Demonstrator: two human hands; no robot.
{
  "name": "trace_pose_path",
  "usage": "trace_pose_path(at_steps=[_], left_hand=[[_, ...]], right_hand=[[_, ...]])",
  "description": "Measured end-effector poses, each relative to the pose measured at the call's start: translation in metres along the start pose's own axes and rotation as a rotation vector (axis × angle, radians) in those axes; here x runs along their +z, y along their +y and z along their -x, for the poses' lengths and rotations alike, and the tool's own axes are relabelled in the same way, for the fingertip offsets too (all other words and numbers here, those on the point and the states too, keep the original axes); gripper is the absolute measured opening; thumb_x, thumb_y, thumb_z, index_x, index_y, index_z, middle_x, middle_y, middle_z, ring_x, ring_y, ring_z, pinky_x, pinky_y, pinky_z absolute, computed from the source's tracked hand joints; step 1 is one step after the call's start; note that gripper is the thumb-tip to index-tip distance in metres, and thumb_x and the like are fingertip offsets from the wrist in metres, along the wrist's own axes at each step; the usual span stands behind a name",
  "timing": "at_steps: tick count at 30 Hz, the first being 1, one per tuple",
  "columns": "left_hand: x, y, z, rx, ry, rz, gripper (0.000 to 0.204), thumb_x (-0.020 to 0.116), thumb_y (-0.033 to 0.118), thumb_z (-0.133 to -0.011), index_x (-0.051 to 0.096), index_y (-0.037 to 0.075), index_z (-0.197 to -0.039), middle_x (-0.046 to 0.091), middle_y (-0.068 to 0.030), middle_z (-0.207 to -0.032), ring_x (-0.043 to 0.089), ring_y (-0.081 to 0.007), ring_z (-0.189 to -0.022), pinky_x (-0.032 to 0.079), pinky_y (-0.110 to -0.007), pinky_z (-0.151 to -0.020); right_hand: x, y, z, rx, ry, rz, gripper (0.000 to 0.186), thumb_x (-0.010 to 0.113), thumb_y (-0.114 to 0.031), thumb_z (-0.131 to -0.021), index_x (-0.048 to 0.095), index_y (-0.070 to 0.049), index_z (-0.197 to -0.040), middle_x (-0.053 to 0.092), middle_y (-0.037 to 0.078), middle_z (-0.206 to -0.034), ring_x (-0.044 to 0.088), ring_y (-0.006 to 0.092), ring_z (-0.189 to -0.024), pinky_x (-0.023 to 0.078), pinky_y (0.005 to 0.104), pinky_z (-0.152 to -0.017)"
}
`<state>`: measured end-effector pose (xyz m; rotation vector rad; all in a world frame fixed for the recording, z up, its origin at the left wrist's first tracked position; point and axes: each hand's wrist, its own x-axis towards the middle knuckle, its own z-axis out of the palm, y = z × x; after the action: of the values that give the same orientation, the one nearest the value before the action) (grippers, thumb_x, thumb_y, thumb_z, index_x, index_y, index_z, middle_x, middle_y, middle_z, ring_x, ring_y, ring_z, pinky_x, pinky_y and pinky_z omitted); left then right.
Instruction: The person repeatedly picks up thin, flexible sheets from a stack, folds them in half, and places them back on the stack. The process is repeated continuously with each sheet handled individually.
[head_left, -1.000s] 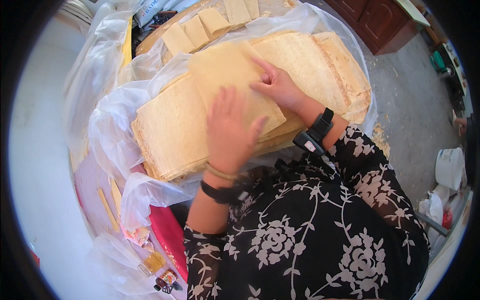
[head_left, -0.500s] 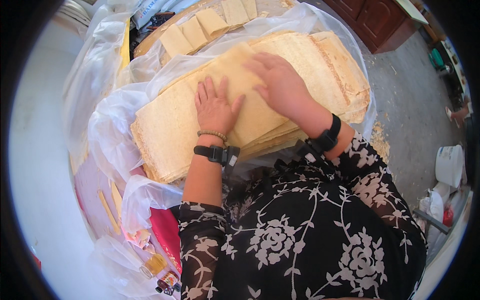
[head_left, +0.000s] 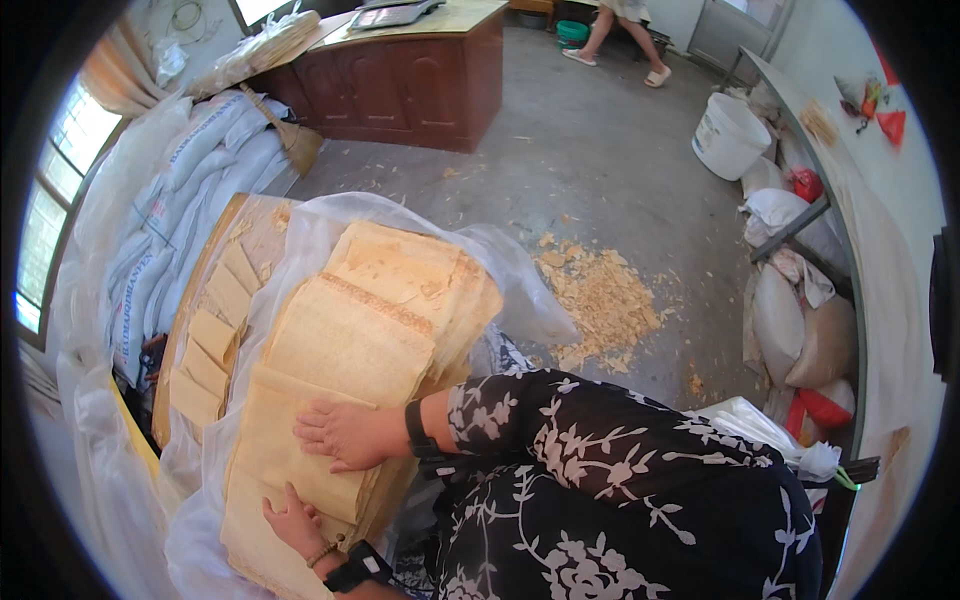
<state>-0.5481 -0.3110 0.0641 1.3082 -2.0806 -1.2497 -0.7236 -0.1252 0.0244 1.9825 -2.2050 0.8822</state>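
Note:
A broad stack of thin, pale yellow sheets [head_left: 335, 335], with rough browned edges, lies on clear plastic in the lower left. On top rests a smoother, deeper yellow sheet [head_left: 285, 405]. My right hand [head_left: 340, 435] lies flat on that sheet, palm down with its fingers stretched out. Nearer me, my left hand [head_left: 295, 522] touches the sheet's lower part, fingers apart and partly bent, holding nothing I can see. Several small folded yellow pieces [head_left: 212, 345] sit in a row on the wooden board [head_left: 165, 400] left of the stack.
Plastic sheeting [head_left: 520, 290] spreads around the stack. Pale flakes [head_left: 600, 300] are heaped on the grey floor. White sacks [head_left: 170, 230] line the left; a brown cabinet [head_left: 400, 95], white bucket [head_left: 730, 135] and more sacks [head_left: 785, 315] stand beyond. A person's legs [head_left: 620, 40] show at the top.
The view has swung right, bringing floor and cabinet in. My right hand, blurred before, now lies flat on the sheet. My left hand's fingers have gone from outstretched to partly bent.

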Motion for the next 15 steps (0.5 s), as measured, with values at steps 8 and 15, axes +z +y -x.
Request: trace_pose_path(at_steps=[8, 15], left_hand=[[-0.014, 0.008, 0.037, -0.202, -0.418, 0.272, 0.037, 0.065, 0.037, -0.102, 0.068, 0.001, -0.091, 0.063, -0.0093, -0.068, 0.059, -0.0211, -0.051, 0.049, -0.031, -0.048], [0.033, 0.007, 0.082, -0.226, -0.445, 0.878, 0.032, 0.061, 0.032, -0.105, 0.069, 0.005, -0.121, 0.072, -0.0051, -0.097, 0.067, -0.0126, -0.08, 0.054, -0.028, -0.065]], right_hand=[[-0.041, 0.01, -0.01, -0.319, 0.031, 0.016, 0.02, 0.065, -0.032, -0.078, 0.066, -0.013, -0.083, 0.066, 0.012, -0.094, 0.061, 0.0348, -0.1, 0.048, 0.051, -0.089], [-0.066, -0.025, 0.026, -0.115, -0.034, -0.183, 0.056, 0.075, -0.02, -0.08, 0.063, -0.01, -0.134, 0.067, 0.011, -0.134, 0.061, 0.0327, -0.127, 0.047, 0.0495, -0.106]])
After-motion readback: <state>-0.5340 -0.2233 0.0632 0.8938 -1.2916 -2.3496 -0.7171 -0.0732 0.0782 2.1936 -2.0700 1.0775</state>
